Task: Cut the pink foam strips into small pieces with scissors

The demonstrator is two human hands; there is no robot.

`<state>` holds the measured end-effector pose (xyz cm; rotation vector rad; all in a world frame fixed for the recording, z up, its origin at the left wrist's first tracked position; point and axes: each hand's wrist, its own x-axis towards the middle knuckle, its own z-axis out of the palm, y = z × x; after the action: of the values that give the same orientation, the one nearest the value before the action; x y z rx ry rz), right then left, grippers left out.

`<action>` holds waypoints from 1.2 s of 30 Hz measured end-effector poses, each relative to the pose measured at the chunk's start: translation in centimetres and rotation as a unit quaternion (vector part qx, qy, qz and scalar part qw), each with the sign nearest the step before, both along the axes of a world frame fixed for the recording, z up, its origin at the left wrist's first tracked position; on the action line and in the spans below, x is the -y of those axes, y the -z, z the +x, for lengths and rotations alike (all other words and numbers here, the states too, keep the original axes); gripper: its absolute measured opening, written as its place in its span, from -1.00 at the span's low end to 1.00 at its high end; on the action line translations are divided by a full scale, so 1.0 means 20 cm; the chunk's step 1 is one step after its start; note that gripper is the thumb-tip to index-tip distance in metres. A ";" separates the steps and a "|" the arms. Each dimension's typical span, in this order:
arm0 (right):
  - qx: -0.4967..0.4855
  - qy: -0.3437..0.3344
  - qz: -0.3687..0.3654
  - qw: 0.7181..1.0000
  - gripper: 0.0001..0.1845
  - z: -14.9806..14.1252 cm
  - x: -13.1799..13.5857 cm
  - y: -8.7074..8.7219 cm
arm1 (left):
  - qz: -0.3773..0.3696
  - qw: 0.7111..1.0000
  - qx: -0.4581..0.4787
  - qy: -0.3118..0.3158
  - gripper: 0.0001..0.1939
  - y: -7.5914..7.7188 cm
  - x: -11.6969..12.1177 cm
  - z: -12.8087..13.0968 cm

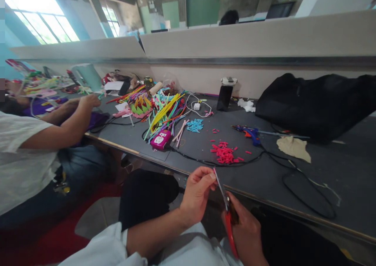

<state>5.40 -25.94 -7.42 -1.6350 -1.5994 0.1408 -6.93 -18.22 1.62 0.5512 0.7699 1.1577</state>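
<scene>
My left hand (197,193) is held below the table's front edge, with finger and thumb pinched near the tip of the blades; what it pinches is too small to make out. My right hand (246,228) grips red-handled scissors (227,211), blades pointing up toward the left fingers. Just beyond my hands, on the dark table (264,176), lies a heap of small red cut pieces (225,154). A smaller heap of blue pieces (195,125) lies further back.
A blue glue gun (249,133) with a black cable, a pink power strip (161,139), a bundle of coloured pipe cleaners (164,111), a black bottle (225,93), a black bag (317,105) and a tan scrap (293,146) lie on the table. Another person's arm (64,125) works at left.
</scene>
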 end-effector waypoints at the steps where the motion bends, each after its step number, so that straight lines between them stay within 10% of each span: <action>1: 0.002 -0.003 0.004 1.000 -0.59 0.00 0.00 0.00 | -0.001 1.000 0.000 -0.001 -0.81 0.00 0.00 0.00; 36: 0.028 -0.013 0.000 1.000 -0.61 -0.01 0.01 0.01 | 0.019 1.000 0.010 -0.015 -0.86 0.00 0.02 -0.04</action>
<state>5.14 -26.19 -7.57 -1.6314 -1.6626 0.1090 -7.73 -18.58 1.69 0.5613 0.7428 1.2053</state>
